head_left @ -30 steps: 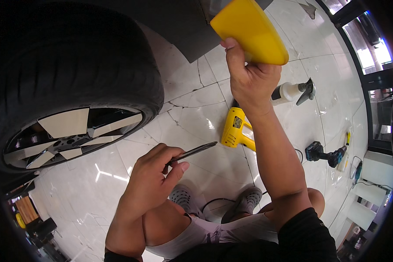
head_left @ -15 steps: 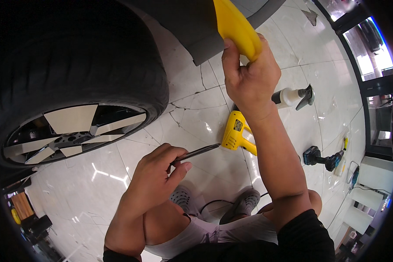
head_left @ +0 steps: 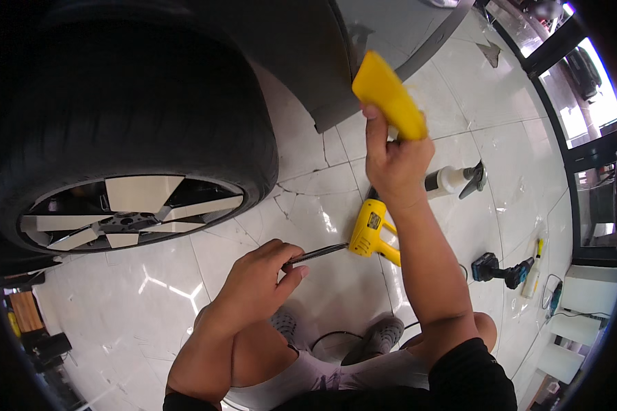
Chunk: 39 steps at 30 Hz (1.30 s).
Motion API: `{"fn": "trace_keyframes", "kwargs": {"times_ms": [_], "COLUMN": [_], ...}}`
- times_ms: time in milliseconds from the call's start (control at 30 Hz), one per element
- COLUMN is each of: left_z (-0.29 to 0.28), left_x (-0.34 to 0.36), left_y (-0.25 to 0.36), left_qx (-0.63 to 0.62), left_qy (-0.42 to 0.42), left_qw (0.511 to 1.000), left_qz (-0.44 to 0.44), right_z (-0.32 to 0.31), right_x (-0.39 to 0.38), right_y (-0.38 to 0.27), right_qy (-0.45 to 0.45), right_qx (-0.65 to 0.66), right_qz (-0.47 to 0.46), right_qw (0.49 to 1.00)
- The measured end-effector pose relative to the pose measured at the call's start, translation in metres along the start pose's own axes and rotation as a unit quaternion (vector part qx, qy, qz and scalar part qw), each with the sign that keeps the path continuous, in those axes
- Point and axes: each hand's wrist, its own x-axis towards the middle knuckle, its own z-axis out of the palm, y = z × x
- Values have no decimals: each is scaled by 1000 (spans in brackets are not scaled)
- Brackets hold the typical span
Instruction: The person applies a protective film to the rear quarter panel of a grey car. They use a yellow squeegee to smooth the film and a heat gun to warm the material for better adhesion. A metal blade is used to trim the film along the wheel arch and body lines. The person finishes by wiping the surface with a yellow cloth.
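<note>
My right hand (head_left: 394,157) grips a flat yellow squeegee (head_left: 391,92), held up against or close over the dark grey panel (head_left: 301,61); contact is unclear. My left hand (head_left: 257,281), lower down, pinches a thin dark pointed tool (head_left: 322,251) aimed rightward. Beyond it on the tiles lies a yellow heat gun (head_left: 365,226), partly behind my right forearm. A white spray bottle (head_left: 451,179) with a grey trigger lies right of that forearm. The big black tyre (head_left: 130,103), its wheel having pale spokes, fills the upper left.
A cordless drill (head_left: 500,272), a yellow-handled tool (head_left: 535,274) and cords lie to the right on tiled floor (head_left: 123,335). Glass doors (head_left: 576,96) and white boxes (head_left: 586,294) line the right side. Dark gear and a wooden piece (head_left: 27,312) are at lower left.
The whole scene sits lower in the picture. My right hand has shifted slightly, and the squeegee has changed its angle, now lying more diagonally. My left hand keeps the dark tool at a similar angle.
</note>
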Motion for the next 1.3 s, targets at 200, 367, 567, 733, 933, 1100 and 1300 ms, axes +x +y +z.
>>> {"fn": "trace_keyframes", "kwargs": {"times_ms": [200,367,567,733,933,1100,1300], "left_z": [5,0,-1,-1,-1,-4,-5], "left_x": [10,11,6,4,6,4,0], "left_y": [-10,-11,-13,-19,-19,-18,-21], "left_qx": [-4,3,-12,-18,-2,-1,6], "left_qy": [8,-1,-3,12,-1,-11,-16], "left_qw": [1000,1000,1000,999,998,999,999], "left_qz": [26,24,22,45,61,54,52], "right_z": [-2,-17,2,5,-1,-13,-10], "right_x": [7,-6,-15,-12,0,1,1], "right_y": [0,6,13,7,-3,4,6], "right_qy": [76,13,-17,-17,-27,-26,-73], "right_qx": [173,145,94,94,21,105,37], "right_qz": [-55,50,29,50,-20,-3,-14], "right_qw": [980,988,995,994,999,994,997]}}
